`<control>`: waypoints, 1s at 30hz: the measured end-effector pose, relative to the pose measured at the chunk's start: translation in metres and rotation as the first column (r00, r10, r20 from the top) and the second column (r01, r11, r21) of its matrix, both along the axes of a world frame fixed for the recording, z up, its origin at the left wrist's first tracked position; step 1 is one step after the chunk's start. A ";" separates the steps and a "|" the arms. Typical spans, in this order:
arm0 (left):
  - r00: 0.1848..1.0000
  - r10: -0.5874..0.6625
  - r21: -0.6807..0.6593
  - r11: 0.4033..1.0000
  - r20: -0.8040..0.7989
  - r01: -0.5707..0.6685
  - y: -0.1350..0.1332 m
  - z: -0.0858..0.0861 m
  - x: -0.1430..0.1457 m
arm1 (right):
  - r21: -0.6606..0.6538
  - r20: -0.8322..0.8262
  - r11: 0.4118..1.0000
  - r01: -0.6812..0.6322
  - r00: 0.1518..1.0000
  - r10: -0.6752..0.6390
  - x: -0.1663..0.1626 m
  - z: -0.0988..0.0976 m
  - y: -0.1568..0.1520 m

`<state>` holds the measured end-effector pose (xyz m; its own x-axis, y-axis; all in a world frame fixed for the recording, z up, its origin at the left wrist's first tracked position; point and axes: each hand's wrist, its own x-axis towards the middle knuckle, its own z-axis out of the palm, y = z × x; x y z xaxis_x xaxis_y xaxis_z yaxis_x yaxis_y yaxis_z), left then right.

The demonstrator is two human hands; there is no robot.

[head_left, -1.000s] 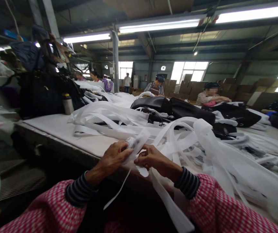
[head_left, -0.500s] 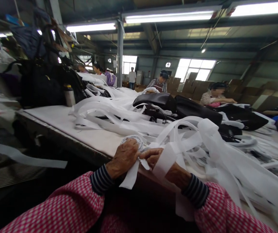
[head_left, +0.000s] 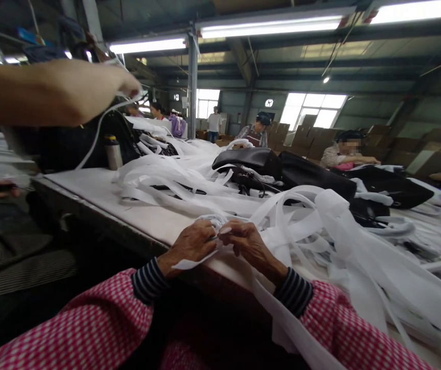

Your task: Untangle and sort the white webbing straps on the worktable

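At the table's near edge, my left hand [head_left: 193, 242] has its fingers closed on a coiled white bundle [head_left: 213, 220], mostly hidden behind the knuckles. The short free end of a white strip [head_left: 190, 264] sticks out below that hand. Close against it, my right hand [head_left: 248, 245] is pinched, with a small bit of white strip at its fingertips. A long white fabric strip [head_left: 282, 313] hangs below my right wrist over the table edge. Loops of more white strips [head_left: 293, 210] lie beyond my right hand.
Black bags [head_left: 312, 174] lie among white strips across the table [head_left: 77, 180]. A bottle [head_left: 113, 152] stands at the left corner. Another person's arm [head_left: 46, 92] reaches in from the left, holding a thin white cord. Several people work or stand farther back.
My right hand has risen and turned, fingertips now at the bundle; the strip that crossed it now hangs below the wrist. Another person's arm and hand have come in from the left.
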<state>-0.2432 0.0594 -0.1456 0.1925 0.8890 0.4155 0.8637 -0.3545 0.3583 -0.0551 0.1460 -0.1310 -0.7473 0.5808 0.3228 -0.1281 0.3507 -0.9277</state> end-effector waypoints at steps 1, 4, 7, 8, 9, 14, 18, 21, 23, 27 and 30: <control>1.000 -0.004 -0.006 1.000 0.011 0.004 0.000 0.001 0.000 | 0.027 -0.008 1.000 -0.007 1.000 0.007 -0.002 -0.001 0.000; 0.998 -0.029 -0.035 0.999 0.063 0.031 0.000 0.007 0.002 | 0.024 -0.024 1.000 -0.004 1.000 0.004 -0.009 -0.004 -0.002; 0.970 -0.061 -0.116 0.989 0.234 0.091 -0.003 0.017 0.003 | -0.064 -0.032 0.998 0.021 0.999 -0.023 -0.017 -0.006 -0.003; 0.956 -0.059 -0.140 0.985 0.289 0.103 -0.005 0.020 0.002 | -0.081 -0.034 0.996 0.030 0.999 -0.033 -0.019 -0.006 -0.003; 0.943 -0.048 -0.158 0.982 0.330 0.105 -0.005 0.021 0.002 | -0.095 -0.031 0.995 0.040 0.999 -0.043 -0.021 -0.006 -0.003; 0.882 0.073 -0.177 0.984 0.466 0.012 -0.004 0.016 -0.003 | -0.190 0.009 0.977 0.096 0.995 -0.096 -0.027 -0.003 0.000; 0.802 0.141 -0.192 0.981 0.581 -0.034 0.001 0.010 -0.004 | -0.234 0.044 0.963 0.130 0.991 -0.123 -0.029 -0.003 0.003; 0.781 0.151 -0.184 0.982 0.606 -0.048 0.004 0.013 -0.002 | -0.234 0.062 0.962 0.139 0.990 -0.128 -0.030 -0.003 0.005; 0.778 0.162 -0.176 0.982 0.607 -0.067 0.004 0.015 -0.001 | -0.243 0.075 0.961 0.133 0.990 -0.118 -0.030 -0.003 0.006; 0.730 0.236 -0.208 0.969 0.641 -0.131 0.006 0.015 0.000 | -0.279 0.079 0.951 0.132 0.990 -0.115 -0.031 -0.005 0.005; 0.645 0.297 -0.245 0.954 0.704 -0.173 0.010 0.009 -0.002 | -0.306 0.069 0.939 0.155 0.988 -0.141 -0.034 -0.006 0.002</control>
<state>-0.2449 0.0693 -0.1363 -0.3386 0.9205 0.1950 0.3520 -0.0682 0.9335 -0.0887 0.1483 -0.1368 -0.6550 0.7517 0.0775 -0.0523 0.0572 -0.9970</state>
